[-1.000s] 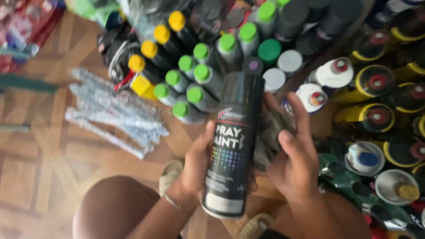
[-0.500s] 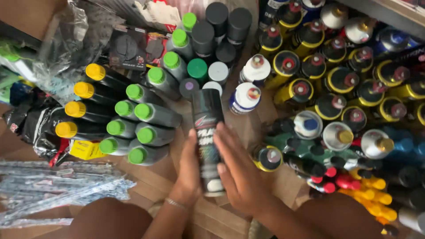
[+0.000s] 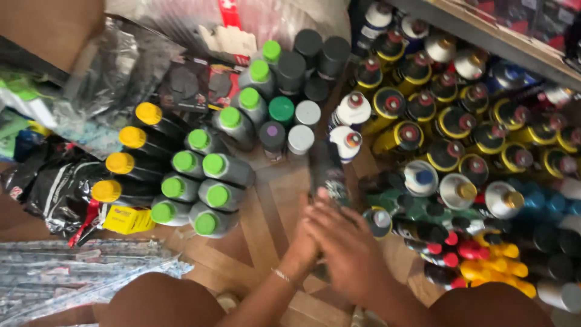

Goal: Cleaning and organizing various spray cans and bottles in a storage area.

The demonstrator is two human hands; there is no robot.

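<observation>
A black spray can [image 3: 327,172] is gripped upright by both closed hands, left hand [image 3: 302,242] and right hand [image 3: 348,251], low over the wooden floor [image 3: 266,242] beside green-capped cans [image 3: 209,181]

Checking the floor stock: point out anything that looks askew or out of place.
Most cans stand upright in clusters. The green-capped and yellow-capped cans at left lie tipped on their sides in rows instead. Both hands grip a dark can, too blurred to judge. No spill or damage shows on the wood floor.
</observation>
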